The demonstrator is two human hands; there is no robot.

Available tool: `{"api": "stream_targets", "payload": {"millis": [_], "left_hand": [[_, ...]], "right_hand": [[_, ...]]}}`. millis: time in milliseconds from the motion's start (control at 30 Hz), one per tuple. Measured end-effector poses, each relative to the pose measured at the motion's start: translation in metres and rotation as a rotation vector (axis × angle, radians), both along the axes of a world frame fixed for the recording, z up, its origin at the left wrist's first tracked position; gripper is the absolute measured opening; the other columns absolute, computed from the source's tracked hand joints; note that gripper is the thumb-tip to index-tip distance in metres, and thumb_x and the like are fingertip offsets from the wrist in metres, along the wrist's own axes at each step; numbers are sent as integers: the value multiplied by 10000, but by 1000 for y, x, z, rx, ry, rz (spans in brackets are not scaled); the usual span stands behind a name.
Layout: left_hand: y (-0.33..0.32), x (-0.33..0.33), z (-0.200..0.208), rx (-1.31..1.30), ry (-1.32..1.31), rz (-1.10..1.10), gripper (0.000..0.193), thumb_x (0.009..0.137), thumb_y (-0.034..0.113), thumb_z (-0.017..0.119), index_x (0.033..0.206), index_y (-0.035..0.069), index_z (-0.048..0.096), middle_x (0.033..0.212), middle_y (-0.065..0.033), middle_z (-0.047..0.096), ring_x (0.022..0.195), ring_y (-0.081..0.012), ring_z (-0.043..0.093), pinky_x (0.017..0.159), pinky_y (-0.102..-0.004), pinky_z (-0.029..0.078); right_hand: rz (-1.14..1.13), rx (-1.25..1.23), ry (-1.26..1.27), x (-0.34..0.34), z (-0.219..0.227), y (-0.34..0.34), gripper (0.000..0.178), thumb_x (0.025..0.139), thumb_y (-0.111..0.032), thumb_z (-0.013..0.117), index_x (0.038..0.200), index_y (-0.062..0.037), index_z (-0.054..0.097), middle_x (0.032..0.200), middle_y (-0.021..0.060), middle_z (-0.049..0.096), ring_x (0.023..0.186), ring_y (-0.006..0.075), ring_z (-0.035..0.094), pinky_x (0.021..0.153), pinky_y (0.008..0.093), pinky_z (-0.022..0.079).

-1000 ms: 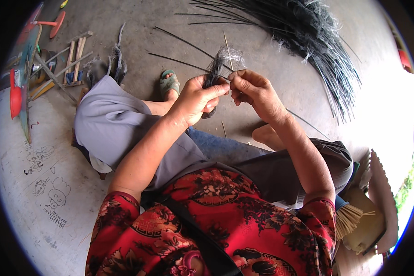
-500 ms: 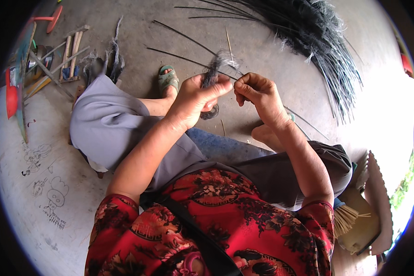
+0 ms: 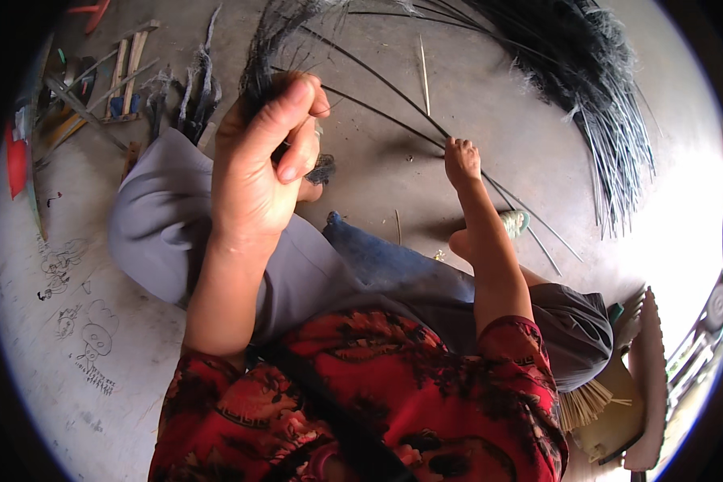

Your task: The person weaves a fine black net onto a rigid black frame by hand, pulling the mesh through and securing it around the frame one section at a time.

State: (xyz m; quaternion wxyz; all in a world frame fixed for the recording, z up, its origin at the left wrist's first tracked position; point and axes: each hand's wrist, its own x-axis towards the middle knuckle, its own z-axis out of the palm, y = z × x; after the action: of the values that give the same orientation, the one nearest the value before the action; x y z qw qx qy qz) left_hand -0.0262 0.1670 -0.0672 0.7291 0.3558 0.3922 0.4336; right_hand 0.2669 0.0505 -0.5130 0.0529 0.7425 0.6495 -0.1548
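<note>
My left hand (image 3: 269,157), raised and large in view on the left, is closed around a tuft of black stringy fibre (image 3: 261,60). Its loose strands fan out above the fist, and a dark clump shows beyond the wrist. Farther out on the right, my right hand (image 3: 463,161) reaches low, its fingers closed on two thin dark rods (image 3: 386,82). These run slantwise from the upper left, under the hand, to the lower right. My right fingertips are partly hidden by the back of the hand.
A large heap of dark rods with frayed fibre (image 3: 574,88) lies at the far right. A thin pale stick (image 3: 424,76) rests on the floor. Blue cloth (image 3: 394,261) lies between my legs. Wooden frame pieces (image 3: 128,72) stand far left; a straw bundle (image 3: 586,406) is near right.
My hands were close together in the middle. The left has come up and leftward with the fibre; the right has moved outward and taken hold of the rods.
</note>
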Motion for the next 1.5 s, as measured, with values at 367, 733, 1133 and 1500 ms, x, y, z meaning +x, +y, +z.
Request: {"api": "stream_targets", "payload": {"millis": [367,733,1133,1500], "left_hand": [[-27,-15,15,-9,44,76,186,1048,182,781,1095,3,777,930,-74,738,543,-47,481,501,-232,326],[-62,-28,24,-84,-3,75,213,1098,219,722,1014,24,744,876,-16,688,507,-42,433,491,-245,301],[-49,-63,35,30,-121,239,180,1010,212,840,975,56,756,798,-9,685,493,-55,427,489,-266,280],[-90,-60,23,-88,-41,109,204,975,206,867,939,69,721,839,-20,696,522,-56,458,491,-256,294]], "right_hand": [[237,-255,237,-4,63,-17,301,970,-55,633,1270,-73,658,1185,252,769,1118,425,759,932,521,616],[39,-179,-86,28,-18,-102,198,1045,-148,582,1078,-83,767,1065,189,812,984,407,804,859,511,662],[172,-146,167,161,237,-55,170,956,-114,688,1124,-83,680,1021,263,767,976,506,732,820,567,577],[2,-74,840,-2,416,-111,127,1060,-159,676,1097,-44,713,812,95,705,758,208,690,733,375,563]]}}
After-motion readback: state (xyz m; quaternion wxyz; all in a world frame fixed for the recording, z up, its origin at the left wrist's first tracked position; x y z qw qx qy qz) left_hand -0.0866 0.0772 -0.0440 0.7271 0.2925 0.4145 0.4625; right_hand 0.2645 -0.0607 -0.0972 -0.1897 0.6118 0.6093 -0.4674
